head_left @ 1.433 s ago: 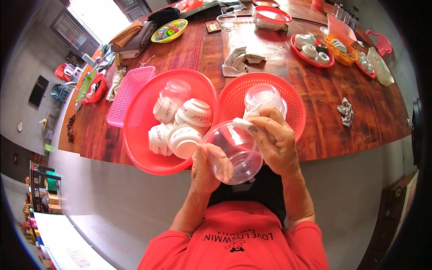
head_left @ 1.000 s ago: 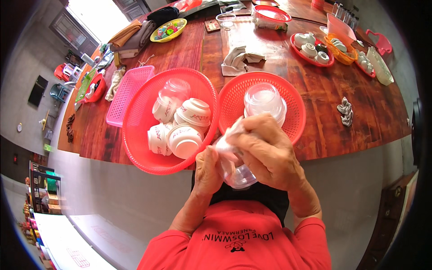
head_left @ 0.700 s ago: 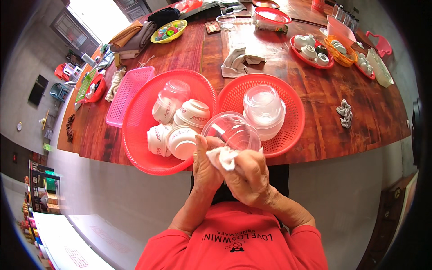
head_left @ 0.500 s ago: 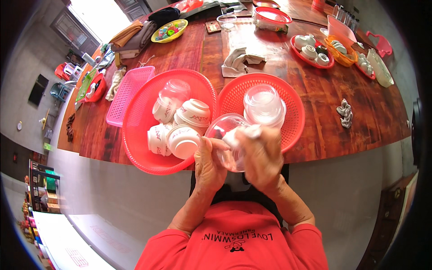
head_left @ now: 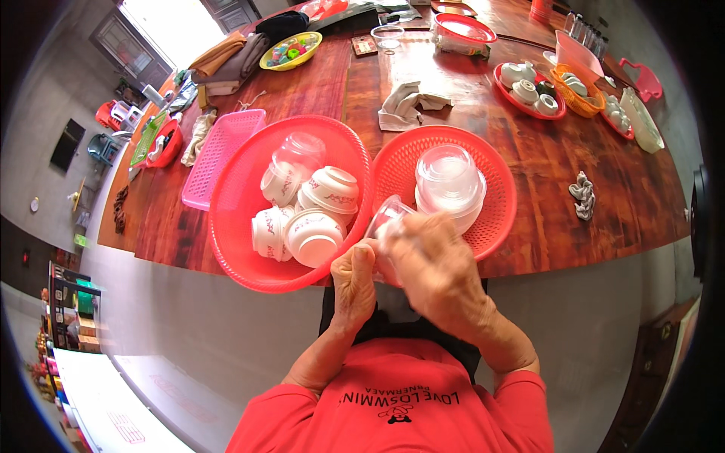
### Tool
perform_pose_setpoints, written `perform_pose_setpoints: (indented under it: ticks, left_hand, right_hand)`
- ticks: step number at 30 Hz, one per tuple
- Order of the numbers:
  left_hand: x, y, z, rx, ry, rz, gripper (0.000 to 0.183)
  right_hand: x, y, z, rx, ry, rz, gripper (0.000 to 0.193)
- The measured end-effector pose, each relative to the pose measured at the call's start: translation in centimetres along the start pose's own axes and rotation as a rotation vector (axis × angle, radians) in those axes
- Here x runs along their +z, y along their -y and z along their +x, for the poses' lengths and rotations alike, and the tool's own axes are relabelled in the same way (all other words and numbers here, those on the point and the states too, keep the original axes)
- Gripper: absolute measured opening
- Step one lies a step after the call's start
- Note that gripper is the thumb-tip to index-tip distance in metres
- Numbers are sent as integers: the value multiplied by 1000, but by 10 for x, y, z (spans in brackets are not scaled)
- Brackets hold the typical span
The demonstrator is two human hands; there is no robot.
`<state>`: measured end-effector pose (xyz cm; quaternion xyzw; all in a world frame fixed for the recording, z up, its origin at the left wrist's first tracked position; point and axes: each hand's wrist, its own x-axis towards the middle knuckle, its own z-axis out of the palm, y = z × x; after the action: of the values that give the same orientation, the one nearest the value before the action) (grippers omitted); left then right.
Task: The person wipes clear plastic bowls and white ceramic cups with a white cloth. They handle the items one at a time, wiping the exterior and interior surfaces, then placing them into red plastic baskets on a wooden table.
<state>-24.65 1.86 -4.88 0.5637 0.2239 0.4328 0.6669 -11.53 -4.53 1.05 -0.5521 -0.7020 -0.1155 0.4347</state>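
Observation:
My left hand (head_left: pixel 353 285) grips a clear plastic bowl (head_left: pixel 392 205) by its side, tilted above the near table edge. Slightly blurred, my right hand (head_left: pixel 444 272) is closed at the bowl's mouth, with a wad of white cloth (head_left: pixel 387 227) pressed inside it; the fingertips are hidden. Left of the hands, a large red plastic basket (head_left: pixel 226 253) holds several white patterned bowls (head_left: pixel 315 238) and a clear bowl (head_left: pixel 302 151). Behind my right hand, a second red basket (head_left: pixel 495 192) contains stacked clear plastic bowls (head_left: pixel 447 175).
A pink basket (head_left: pixel 219 151) lies at the left, beside a small red basin (head_left: pixel 168 147). Farther back are a crumpled cloth (head_left: pixel 404 107), a yellow plate (head_left: pixel 291 51) and a red tray (head_left: pixel 555 113) of white teaware. A grey rag (head_left: pixel 582 198) lies on the right.
The clear bowl has turned in my hands, its opening now facing more to the right. My right hand has shifted slightly down and right, still at the bowl.

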Motion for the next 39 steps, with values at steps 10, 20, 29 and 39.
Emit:
perform_pose_setpoints:
  ticks: [10,20,29,39]
  left_hand:
    - [-7,-4,-6,-13,164,133,58]
    - [-15,-3,0,-38,364,-279,30]
    - [-12,-38,14,-251,418,45,40]
    - [-16,-17,6,25,355,22,23]
  right_hand:
    - [-1,-26,11,217,-46,402,11]
    - [2,-61,-15,686,1,1143,6]
    - [-8,-21,14,-120,141,212,17]
    - [4,-49,1,872,-28,1008,15]
